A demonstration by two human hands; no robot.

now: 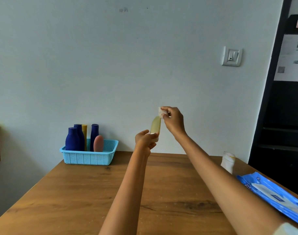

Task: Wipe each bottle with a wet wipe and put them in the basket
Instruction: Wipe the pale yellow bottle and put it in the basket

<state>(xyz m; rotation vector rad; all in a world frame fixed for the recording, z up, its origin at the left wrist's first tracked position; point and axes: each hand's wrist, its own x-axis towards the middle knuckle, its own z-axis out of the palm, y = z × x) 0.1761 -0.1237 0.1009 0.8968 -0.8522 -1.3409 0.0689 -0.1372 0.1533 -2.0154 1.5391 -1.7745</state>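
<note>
Surface: brown wood-grain table (87, 189), against a plain pale wall (111, 65) with a white switch (231, 56).
Left hand (145, 139): clenched round the white cap end of a pale yellow plastic bottle (155, 125), held upright above the table.
Right hand (173, 120): pinching a crumpled white wet wipe (161, 112) at the bottle's top.
Far left: light blue perforated plastic basket (89, 156) holding bottles.
Right edge: blue wipes packet (272, 194); white bottle (228, 161) behind it.
Open room: table centre.

The wooden surface (87, 192) lay bare across its middle and left. The blue basket (90, 157) crowded the far-left corner; a white bottle (228, 161) and wet-wipe pack (273, 195) lined the right edge.
</note>
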